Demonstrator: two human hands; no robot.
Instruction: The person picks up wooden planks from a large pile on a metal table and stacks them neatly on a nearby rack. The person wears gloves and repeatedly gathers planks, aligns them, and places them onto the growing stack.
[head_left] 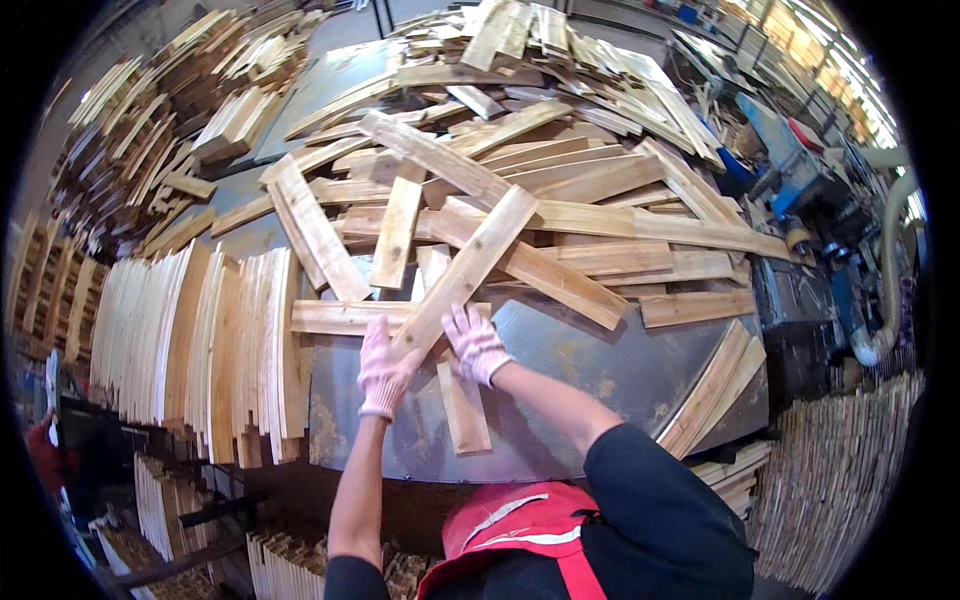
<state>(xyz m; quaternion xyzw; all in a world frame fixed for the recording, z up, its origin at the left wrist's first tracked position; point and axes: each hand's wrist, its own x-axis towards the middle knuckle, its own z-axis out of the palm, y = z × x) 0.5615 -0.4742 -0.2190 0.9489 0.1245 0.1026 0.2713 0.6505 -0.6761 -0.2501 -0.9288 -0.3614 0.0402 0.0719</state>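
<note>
Both of my hands wear pale pink gloves and are at a wooden board (470, 262) that slants up to the right over the metal tabletop. My left hand (384, 368) grips the board's lower end from the left. On the board's right edge lies my right hand (476, 343), its fingers against the wood. Under the held board, a horizontal board (340, 318) and a short upright board (462, 405) lie on the table (560, 350). Just beyond my hands, a heap of loose boards (590, 180) covers the far part of the table.
A row of boards stacked on edge (190, 340) stands at the left. Two boards (712, 390) lie near the table's right edge. Blue machinery (785, 150) with a pale hose (890, 290) is at the right, above a tall stack of thin boards (835, 480). More board piles (130, 140) rise at the far left.
</note>
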